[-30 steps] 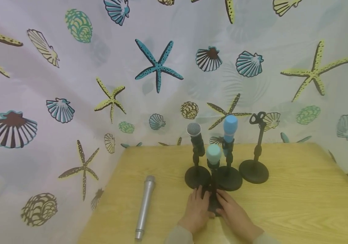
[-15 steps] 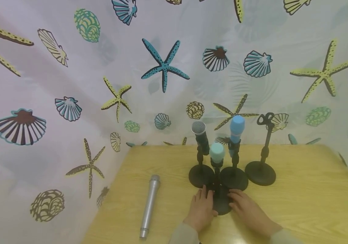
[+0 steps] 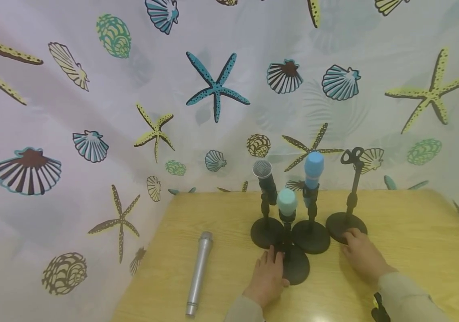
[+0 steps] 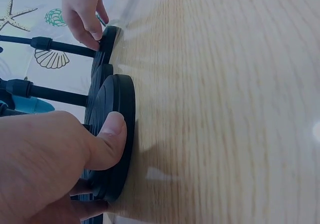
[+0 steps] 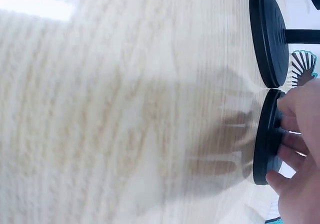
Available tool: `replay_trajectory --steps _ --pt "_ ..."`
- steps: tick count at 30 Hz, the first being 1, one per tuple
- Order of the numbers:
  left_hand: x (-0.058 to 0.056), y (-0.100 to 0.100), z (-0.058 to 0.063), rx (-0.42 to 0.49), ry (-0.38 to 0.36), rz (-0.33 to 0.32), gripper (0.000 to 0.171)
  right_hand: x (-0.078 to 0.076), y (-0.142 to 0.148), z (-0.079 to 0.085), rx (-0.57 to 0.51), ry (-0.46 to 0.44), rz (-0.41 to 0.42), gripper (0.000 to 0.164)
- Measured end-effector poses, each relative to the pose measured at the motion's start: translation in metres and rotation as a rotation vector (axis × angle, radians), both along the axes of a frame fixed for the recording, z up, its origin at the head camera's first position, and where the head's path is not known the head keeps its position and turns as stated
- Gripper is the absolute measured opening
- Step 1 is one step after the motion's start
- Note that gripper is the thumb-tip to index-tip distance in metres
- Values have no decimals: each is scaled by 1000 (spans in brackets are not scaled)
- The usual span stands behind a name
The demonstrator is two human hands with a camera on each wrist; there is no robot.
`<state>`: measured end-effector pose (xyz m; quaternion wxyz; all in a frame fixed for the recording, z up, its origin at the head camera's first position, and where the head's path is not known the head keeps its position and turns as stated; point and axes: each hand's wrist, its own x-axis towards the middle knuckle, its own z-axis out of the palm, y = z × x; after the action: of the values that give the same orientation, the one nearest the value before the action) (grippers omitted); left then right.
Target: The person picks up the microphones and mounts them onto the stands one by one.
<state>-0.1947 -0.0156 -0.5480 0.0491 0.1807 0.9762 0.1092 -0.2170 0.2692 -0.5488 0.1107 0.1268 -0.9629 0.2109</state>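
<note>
In the head view my left hand holds the left edge of the front microphone stand's round black base. Its thumb presses on the rim in the left wrist view, with the other fingers farther along the edge. That stand carries a mint-topped microphone. My right hand grips the near edge of the rightmost stand's base, fingers bent onto its top and thumb at the rim. This microphone stand has a bare clip. Behind stand two more, bearing a silver-headed microphone and a blue microphone.
A silver microphone lies on the wooden table at the left. The stand bases sit close together, some touching. A curtain printed with shells and starfish hangs behind and at both sides. A small black object shows by the right sleeve.
My right hand has left the front stand's base and moved right and away from me to the rightmost stand's base. My left hand stays on the front base, which has come slightly closer.
</note>
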Motion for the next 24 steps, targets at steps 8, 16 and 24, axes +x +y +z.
replay_trajectory --steps 8,16,24 --pt "3 4 3 35 -23 -9 68 4 8 -3 139 37 5 55" --pt "6 1 0 111 -56 7 68 6 8 -18 149 124 3 54" --pt "24 2 3 96 22 78 74 23 0 -21 184 174 -24 50"
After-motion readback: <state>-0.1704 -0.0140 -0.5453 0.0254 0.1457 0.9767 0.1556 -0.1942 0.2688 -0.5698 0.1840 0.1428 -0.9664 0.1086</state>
